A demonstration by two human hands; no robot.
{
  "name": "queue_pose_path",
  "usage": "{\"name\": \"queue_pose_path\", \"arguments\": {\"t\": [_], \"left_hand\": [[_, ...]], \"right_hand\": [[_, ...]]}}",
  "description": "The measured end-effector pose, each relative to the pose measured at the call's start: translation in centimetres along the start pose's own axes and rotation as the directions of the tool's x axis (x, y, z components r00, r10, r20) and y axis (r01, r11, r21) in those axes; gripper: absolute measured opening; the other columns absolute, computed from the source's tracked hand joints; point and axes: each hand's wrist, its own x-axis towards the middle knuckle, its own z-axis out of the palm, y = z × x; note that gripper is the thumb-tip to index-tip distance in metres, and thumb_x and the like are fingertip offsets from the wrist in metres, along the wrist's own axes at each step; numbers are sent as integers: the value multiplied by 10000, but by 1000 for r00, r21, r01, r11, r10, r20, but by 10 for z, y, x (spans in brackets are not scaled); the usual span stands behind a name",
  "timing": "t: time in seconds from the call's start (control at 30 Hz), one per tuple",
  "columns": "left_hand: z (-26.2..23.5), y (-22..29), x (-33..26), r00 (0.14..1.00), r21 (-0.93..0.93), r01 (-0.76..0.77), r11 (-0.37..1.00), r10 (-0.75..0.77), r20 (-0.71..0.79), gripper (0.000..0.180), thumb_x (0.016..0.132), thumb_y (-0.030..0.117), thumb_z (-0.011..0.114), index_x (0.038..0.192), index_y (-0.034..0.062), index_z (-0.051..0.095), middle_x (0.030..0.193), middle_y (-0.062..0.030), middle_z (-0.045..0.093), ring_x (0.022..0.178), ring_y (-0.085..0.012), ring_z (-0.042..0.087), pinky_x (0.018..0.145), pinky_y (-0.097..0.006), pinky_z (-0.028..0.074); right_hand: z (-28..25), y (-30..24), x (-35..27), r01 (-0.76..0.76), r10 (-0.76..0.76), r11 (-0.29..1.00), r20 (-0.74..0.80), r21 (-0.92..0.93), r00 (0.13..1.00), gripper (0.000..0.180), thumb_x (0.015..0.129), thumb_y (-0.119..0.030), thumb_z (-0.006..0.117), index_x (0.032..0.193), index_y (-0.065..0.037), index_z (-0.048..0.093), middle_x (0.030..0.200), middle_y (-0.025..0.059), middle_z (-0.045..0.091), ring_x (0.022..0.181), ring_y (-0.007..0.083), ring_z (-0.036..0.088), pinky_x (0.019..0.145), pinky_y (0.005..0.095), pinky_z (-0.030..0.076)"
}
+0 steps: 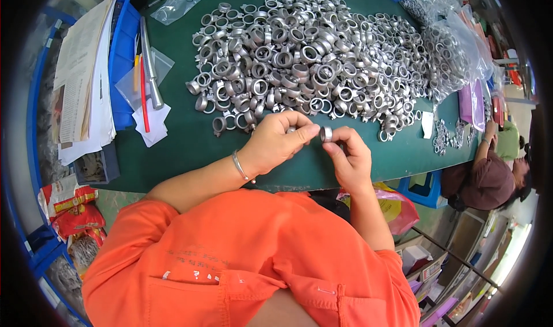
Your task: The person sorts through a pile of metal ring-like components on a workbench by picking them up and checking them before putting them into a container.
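Here, at a green desk [190, 148], a person in an orange shirt [247, 252] works with both hands just in front of a large heap of silver metal rings [311, 56]. The left hand [276, 143], a thin bracelet [239, 167] on its wrist, is curled with fingertips pinched toward the right; its grip is narrow, closed on something small and metallic that barely shows between the fingers. The right hand [348, 157] meets it fingertip to fingertip, and a single small metal ring [326, 133] stands between the two, pinched at the right thumb and forefinger and touched by the left fingertips. That ring is held just above the desk's near edge, close beside the pile's front fringe.

To the left lie a stack of papers [83, 79], a blue tray [122, 56], a metal rod [148, 62] and a red pen [143, 91] on small clear plastic bags [151, 120]. Another clear bag [180, 2] lies at the far edge. On the right, clear bags filled with more rings [455, 50] sit beside the heap. Beyond the desk's right end another person [489, 177] sits in dark clothing. Red packets [72, 209] lie on the floor at lower left.
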Motion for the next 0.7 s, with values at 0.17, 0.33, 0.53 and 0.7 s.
{"name": "queue_pose_path", "arguments": {"t": [0.17,0.33,0.53,0.7], "left_hand": [[2,6,-4,976,267,-217,939,215,36,93,806,77,628,874,16,610,744,-12,559,607,-57,480,501,-183,357],[-2,-1,-1,810,452,-570,686,562,168,94,762,21,646,853,22,622,818,-31,583,738,-111,535,655,-225,421],[0,0,-4,817,458,-561,689,552,170,100,754,9,651,849,22,625,813,-39,584,726,-116,536,642,-224,421],[1,0,-5,801,417,-588,693,569,183,98,753,17,658,845,22,623,817,-42,584,714,-112,534,630,-220,416]], "right_hand": [[2,-8,5,307,-299,932,72,-192,952,84,775,51,583,820,-13,555,805,79,575,702,143,539,620,257,433],[1,-4,-1,-200,191,825,73,528,979,248,833,29,550,1041,-3,418,951,118,578,834,164,586,703,250,485],[11,-10,-1,76,-31,865,-98,496,995,342,752,121,593,990,-14,387,1071,197,537,879,176,584,764,274,500],[10,-5,-1,235,-213,908,-101,347,972,369,748,136,580,1010,-20,373,1104,226,517,899,195,584,768,289,505]]}}
